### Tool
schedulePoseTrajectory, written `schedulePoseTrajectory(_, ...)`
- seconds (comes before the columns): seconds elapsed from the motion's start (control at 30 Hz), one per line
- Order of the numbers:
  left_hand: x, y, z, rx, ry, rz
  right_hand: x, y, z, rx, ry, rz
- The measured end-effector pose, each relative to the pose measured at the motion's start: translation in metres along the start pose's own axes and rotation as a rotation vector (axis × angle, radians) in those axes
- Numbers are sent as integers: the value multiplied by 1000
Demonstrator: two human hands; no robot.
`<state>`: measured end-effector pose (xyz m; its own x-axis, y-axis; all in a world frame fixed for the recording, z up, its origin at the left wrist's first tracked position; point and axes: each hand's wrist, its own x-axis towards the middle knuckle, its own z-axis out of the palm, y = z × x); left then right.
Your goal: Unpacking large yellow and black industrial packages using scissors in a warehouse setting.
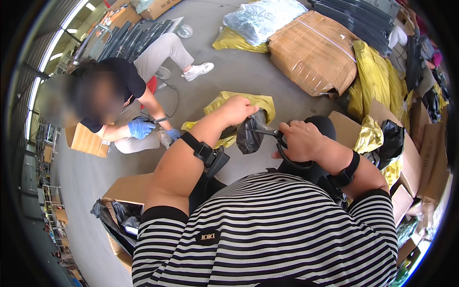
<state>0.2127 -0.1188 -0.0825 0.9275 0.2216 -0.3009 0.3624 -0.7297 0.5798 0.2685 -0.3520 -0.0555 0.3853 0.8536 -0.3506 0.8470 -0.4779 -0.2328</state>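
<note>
My left hand (237, 111) is closed, pinching the upper edge of a dark grey, shiny, limp piece (250, 138); its exact kind I cannot make out. The piece hangs down in front of me. In my right hand (304, 140) is a pair of black-handled scissors (289, 157), fingers through the loops. Their blades point left and lie against the dark piece; whether they cut into it I cannot tell. Behind my left hand, a yellow plastic bag (264, 102) spreads over the floor.
At the left sits a co-worker in blue gloves (138, 128), holding a dark tool. A big taped carton (313, 52) and yellow sacks (377, 79) stand ahead right. Open cartons flank me: one with black bags (129, 189) at left, several (406, 158) at right.
</note>
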Motion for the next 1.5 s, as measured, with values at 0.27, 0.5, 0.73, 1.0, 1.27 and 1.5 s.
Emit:
schedulePoseTrajectory(0.27, 16, 15, 41, -246, 49, -1, -19, 9, -33, -125, -101, 34)
schedulePoseTrajectory(0.5, 17, 21, 60, -757, -9, -74, -30, 18, -51, -184, -106, 43)
schedulePoseTrajectory(0.73, 23, 34, 52, -612, -13, 19, -37, 23, -57, -149, -92, 76)
schedulePoseTrajectory(1.0, 27, 41, 45, -526, 37, 28, -41, 36, -40, 19, -66, 92)
schedulePoseTrajectory(1.27, 33, 18, 25, -1048, -108, -109, -61, 49, -40, 174, -44, 176)
schedulePoseTrajectory(1.5, 26, 12, 48, -1218, -127, -125, -44, 37, -35, 88, -35, 215)
